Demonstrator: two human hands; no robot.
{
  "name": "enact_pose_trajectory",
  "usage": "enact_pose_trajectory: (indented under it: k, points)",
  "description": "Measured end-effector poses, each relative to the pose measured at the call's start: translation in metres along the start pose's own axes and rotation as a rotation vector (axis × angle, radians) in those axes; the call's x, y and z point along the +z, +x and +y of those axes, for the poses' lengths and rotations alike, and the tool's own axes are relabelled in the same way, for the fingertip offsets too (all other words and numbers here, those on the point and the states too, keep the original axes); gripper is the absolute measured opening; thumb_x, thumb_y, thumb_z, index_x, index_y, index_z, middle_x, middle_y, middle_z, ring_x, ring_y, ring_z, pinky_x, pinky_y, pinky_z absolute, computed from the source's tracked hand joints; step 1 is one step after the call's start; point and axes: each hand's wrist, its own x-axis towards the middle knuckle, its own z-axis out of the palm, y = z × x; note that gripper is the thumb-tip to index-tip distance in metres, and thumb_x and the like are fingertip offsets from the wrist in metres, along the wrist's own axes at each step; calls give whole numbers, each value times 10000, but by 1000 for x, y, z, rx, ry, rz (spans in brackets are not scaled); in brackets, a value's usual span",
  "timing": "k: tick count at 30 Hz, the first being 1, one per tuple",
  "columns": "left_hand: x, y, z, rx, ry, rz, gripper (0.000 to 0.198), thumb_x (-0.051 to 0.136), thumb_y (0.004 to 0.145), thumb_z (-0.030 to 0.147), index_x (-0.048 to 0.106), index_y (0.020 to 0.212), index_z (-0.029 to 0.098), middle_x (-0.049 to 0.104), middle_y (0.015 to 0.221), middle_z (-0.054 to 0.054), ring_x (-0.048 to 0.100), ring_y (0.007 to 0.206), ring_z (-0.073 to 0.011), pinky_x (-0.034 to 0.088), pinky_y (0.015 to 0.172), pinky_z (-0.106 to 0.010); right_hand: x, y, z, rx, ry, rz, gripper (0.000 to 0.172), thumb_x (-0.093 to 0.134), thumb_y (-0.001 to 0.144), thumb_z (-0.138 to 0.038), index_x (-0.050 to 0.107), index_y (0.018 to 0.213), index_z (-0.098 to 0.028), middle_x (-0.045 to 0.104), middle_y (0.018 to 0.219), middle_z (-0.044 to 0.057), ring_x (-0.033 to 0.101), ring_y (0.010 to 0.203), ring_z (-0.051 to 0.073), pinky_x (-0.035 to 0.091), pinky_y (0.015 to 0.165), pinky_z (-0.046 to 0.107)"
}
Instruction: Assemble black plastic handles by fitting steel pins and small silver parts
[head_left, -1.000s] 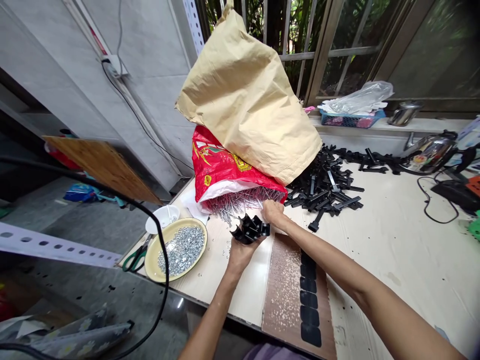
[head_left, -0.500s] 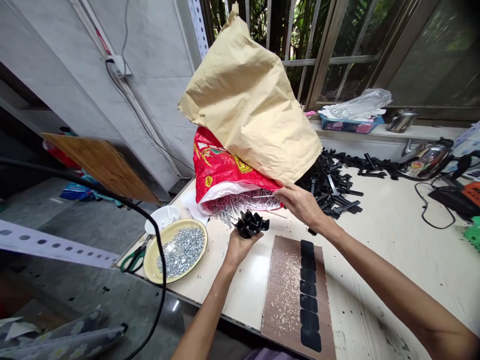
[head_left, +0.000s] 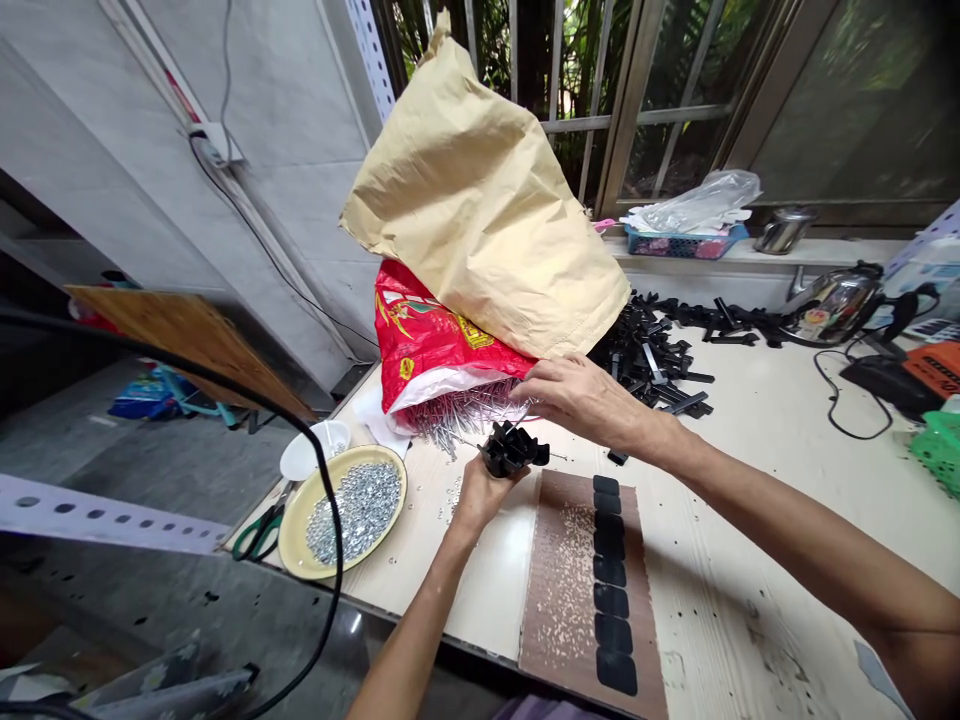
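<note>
My left hand [head_left: 478, 495] is closed round a bunch of black plastic parts [head_left: 512, 449], held just above the table. My right hand [head_left: 579, 397] reaches left over them, its fingertips at the pile of long metal screws [head_left: 459, 414] that spill from the red bag [head_left: 429, 342]. The fingertips are pressed together at the screws; what they grip, if anything, is hidden. A big tan paper sack [head_left: 484, 210] lies on top of the red bag.
A yellow plate of small metal nuts [head_left: 347, 507], a white bowl [head_left: 307, 456] and green-handled scissors [head_left: 259, 531] sit at the table's left edge. A brown board with a row of black pads [head_left: 611, 580] lies near me. A heap of black parts [head_left: 652, 351], a kettle [head_left: 834, 305] and cables lie to the right.
My right hand lifted off the black parts, swung right toward the sack, then came back left to the screws. My left hand kept the black parts and shifted slightly.
</note>
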Motion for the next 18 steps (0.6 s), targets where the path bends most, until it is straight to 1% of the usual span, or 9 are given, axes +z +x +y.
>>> enact_pose_trajectory:
  k: [2, 4, 7, 10, 13, 15, 16, 17, 18]
  points:
    - [1, 0, 1, -3, 6, -15, 273, 755, 592, 324, 679, 788, 150, 688, 720, -32, 626, 723, -231, 490, 639, -303, 4, -2, 3, 15, 174, -4, 206, 451, 938, -227, 619, 1051, -195, 617, 958, 46, 547, 888, 144, 398, 793, 280]
    - [4, 0, 3, 3, 12, -48, 266, 747, 605, 334, 670, 769, 140, 682, 712, -35, 617, 704, -224, 486, 629, -306, 16, -4, 5, 35, 318, 17, 210, 429, 940, -197, 623, 1014, -172, 618, 943, 47, 564, 857, 128, 430, 761, 251]
    - [10, 0, 6, 3, 2, -104, 288, 733, 628, 340, 673, 809, 124, 688, 744, -49, 614, 720, -224, 485, 638, -311, 38, -1, 0, 76, 472, 115, 208, 431, 938, -209, 622, 1002, -154, 615, 943, 59, 576, 855, 127, 455, 766, 253]
    - [17, 0, 9, -5, -8, -162, 336, 737, 622, 324, 679, 878, 113, 698, 798, -66, 619, 766, -240, 489, 657, -315, 50, 7, -7, 60, 579, 173, 248, 418, 946, -249, 584, 1108, -161, 599, 1030, 77, 559, 964, 142, 447, 848, 286]
    - [18, 1, 14, -17, -79, -187, 370, 740, 623, 305, 670, 930, 109, 701, 869, -80, 627, 822, -246, 492, 726, -328, 48, 13, -3, 73, 618, 229, 345, 401, 956, -327, 486, 1253, -174, 548, 1187, 95, 504, 1101, 163, 405, 934, 322]
    - [13, 1, 18, -28, -153, -136, 412, 738, 635, 311, 652, 991, 124, 697, 935, -78, 625, 879, -239, 482, 794, -336, 49, 8, 8, 233, 551, 281, 351, 351, 970, -358, 504, 1226, -174, 561, 1169, 89, 518, 1076, 168, 406, 915, 317]
    - [9, 1, 21, -35, -179, -90, 439, 740, 637, 318, 640, 1022, 133, 692, 961, -76, 622, 903, -234, 474, 819, -338, 53, 2, 14, 346, 477, 255, 339, 337, 973, -362, 551, 1157, -173, 588, 1105, 78, 542, 1018, 167, 416, 878, 304]
    - [5, 0, 24, -43, -193, -34, 459, 743, 634, 324, 629, 1039, 140, 688, 973, -73, 620, 913, -229, 469, 831, -337, 60, -6, 20, 461, 380, 176, 329, 347, 969, -361, 600, 1058, -170, 611, 1023, 69, 562, 944, 166, 425, 830, 290]
    - [0, -1, 26, -50, -196, 19, 476, 749, 626, 326, 621, 1048, 146, 686, 977, -69, 618, 916, -224, 467, 833, -333, 69, -16, 24, 549, 263, 53, 317, 381, 956, -360, 633, 942, -168, 622, 940, 62, 570, 874, 166, 427, 782, 277]
